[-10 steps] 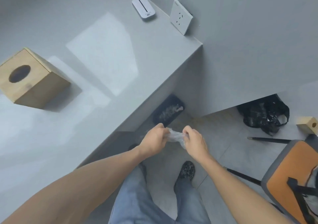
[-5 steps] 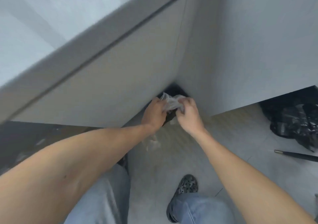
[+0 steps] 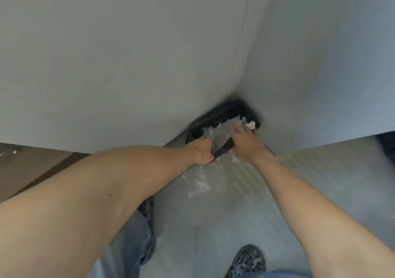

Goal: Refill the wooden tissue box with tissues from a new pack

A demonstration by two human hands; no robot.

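A crumpled clear plastic wrapper (image 3: 217,133) sits at the mouth of a black waste bin (image 3: 235,109) on the floor, in the corner under the grey counter. My left hand (image 3: 202,152) is closed on the wrapper's near end, at the bin's near rim. My right hand (image 3: 244,141) grips the wrapper's far side from above, fingers reaching over the bin. The picture is blurred by motion. The wooden tissue box and the tissues are out of view.
The grey counter side panel (image 3: 117,64) and a grey wall (image 3: 320,64) meet right behind the bin. Small white scraps (image 3: 201,183) lie on the grey floor. My patterned shoes (image 3: 248,260) stand below, and a dark bag (image 3: 386,143) shows at the right edge.
My head has dropped below the counter top, so the tissue box left the view. Both hands carried the wrapper forward and down from in front of me into the bin's mouth.
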